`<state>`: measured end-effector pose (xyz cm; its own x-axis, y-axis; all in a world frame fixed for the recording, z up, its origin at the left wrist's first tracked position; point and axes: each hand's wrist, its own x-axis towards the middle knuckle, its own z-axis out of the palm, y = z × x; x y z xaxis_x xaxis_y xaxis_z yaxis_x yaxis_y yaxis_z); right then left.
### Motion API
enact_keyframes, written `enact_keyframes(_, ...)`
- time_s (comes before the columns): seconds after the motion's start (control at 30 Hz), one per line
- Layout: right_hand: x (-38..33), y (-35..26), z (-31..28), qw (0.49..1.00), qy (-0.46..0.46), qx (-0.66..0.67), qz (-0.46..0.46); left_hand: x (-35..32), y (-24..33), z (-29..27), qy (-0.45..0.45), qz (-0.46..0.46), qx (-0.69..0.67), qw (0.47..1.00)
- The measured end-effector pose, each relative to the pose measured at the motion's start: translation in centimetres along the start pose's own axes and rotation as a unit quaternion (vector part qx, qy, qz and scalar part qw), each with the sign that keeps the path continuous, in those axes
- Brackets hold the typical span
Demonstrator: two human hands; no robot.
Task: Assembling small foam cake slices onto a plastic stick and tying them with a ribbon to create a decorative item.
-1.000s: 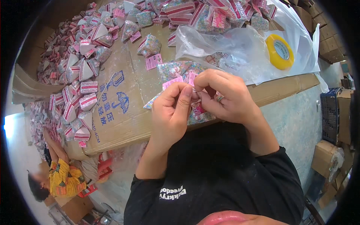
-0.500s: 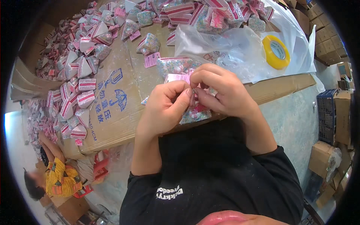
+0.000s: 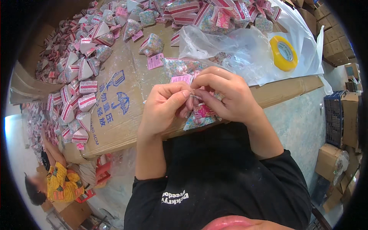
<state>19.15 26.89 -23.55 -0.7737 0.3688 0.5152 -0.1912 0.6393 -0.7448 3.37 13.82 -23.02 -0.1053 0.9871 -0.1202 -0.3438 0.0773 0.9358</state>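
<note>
My left hand [image 3: 163, 107] and my right hand [image 3: 228, 96] meet over the near edge of a cardboard sheet. Their fingertips pinch a thin pale cord [image 3: 194, 96] between them. Below the fingers sits a cake-slice-shaped ornament [image 3: 197, 123] covered in pastel sprinkles, with a pink printed tag [image 3: 203, 111] on it. Just beyond my hands lies another sprinkled ornament [image 3: 178, 66], with a pink card tag [image 3: 182, 79] near it. My fingers hide part of the cord and both ornaments.
A heap of similar ornaments [image 3: 88, 100] covers the cardboard [image 3: 126, 126] at left and far side. A yellow tape roll [image 3: 283, 53] rests on white plastic sheeting [image 3: 306, 69]. A co-worker in yellow [image 3: 63, 184] sits at lower left. Cartons [image 3: 329, 161] and a blue crate [image 3: 333, 119] stand at right.
My left hand has drawn slightly left, and the fingertips of both hands have moved a little apart, showing more of the cord. The ornament underneath has tilted a little.
</note>
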Motion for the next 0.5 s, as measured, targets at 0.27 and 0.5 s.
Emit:
enact_keyframes(0.27,-0.9,-0.3,-0.2,0.998,0.041,-0.024,-0.038,0.0,-0.6,1.4,0.050,0.046,0.010,0.998)
enact_keyframes(0.5,-1.0,-0.8,0.0,0.996,0.027,0.059,0.055,-0.3,-0.5,2.0,0.057,0.083,0.073,0.992)
